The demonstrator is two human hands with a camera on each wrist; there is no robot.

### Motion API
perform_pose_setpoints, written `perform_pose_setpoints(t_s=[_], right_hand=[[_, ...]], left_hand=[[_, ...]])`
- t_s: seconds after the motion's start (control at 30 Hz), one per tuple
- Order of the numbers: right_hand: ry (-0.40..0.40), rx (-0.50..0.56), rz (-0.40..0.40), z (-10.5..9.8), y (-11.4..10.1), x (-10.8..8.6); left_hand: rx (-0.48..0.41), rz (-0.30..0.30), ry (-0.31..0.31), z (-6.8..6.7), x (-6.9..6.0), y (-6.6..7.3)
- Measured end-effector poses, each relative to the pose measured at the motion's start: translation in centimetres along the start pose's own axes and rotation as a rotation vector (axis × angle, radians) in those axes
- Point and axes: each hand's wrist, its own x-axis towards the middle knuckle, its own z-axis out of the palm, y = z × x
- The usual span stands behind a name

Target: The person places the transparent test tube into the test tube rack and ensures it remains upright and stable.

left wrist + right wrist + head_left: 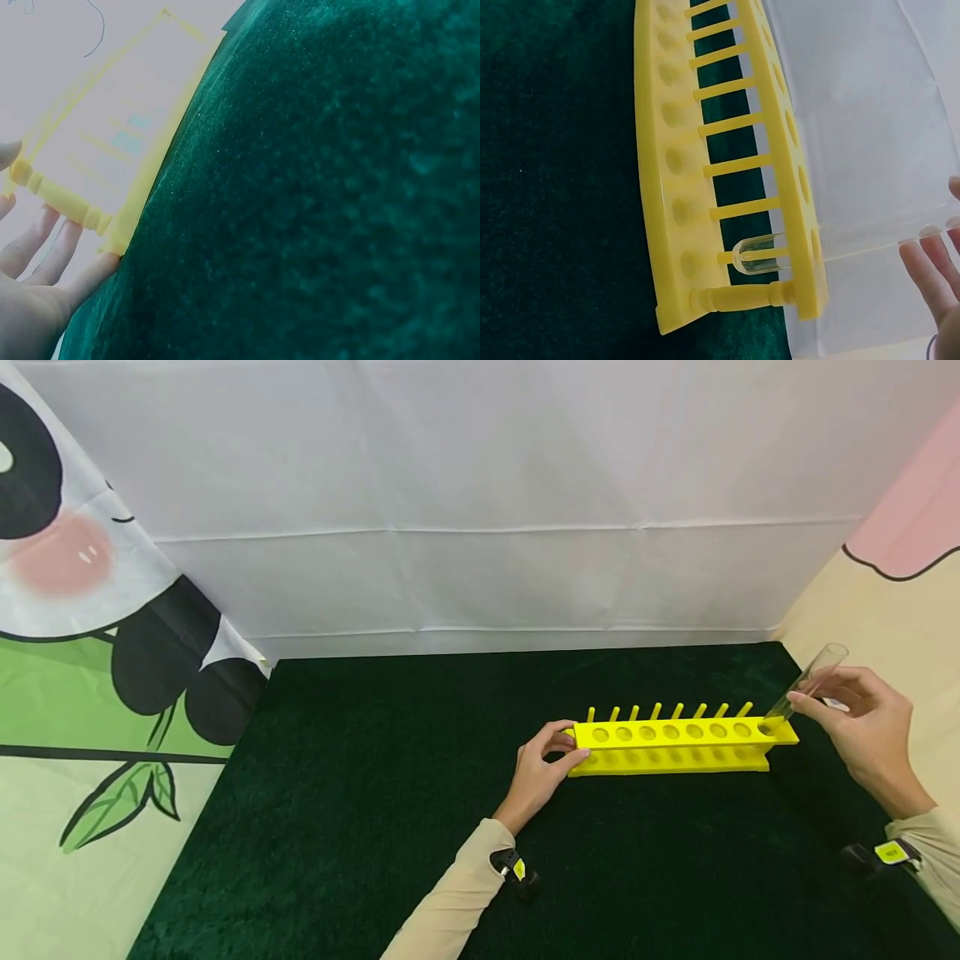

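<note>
A yellow test tube rack point(675, 760) stands on the dark green cloth, with a row of round holes on top and a row of pegs along its back. My left hand point(538, 770) grips its left end between thumb and fingers. At the other end, my right hand point(870, 722) pinches a clear glass test tube point(813, 677), which tilts to the right. The tube's lower end passes through the rightmost top hole; its rounded bottom point(757, 255) shows between the two boards in the right wrist view, above the lower board. The rack's other holes hold no tubes.
Dark green cloth point(360, 793) covers the table, left of and in front of the rack. A white fabric backdrop point(480, 577) hangs behind it. Printed fabric hangs at the left and right sides.
</note>
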Motion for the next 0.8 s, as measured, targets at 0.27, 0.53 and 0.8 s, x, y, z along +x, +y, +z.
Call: perform_pose_setpoints(t_s=[0.27, 0.53, 0.8], right_hand=[[-0.020, -0.003, -0.008, 0.1, 0.5, -0.1], [-0.033, -0.009, -0.009, 0.1, 0.9, -0.4], [-0.041, -0.002, -0.010, 0.0, 1.1, -0.5]], left_hand=[[0.030, -0.006, -0.002, 0.1, 0.1, 0.1], [0.025, -0.006, 0.004, 0.2, 0.0, 0.0], [0.005, -0.008, 0.006, 0.2, -0.3, 1.3]])
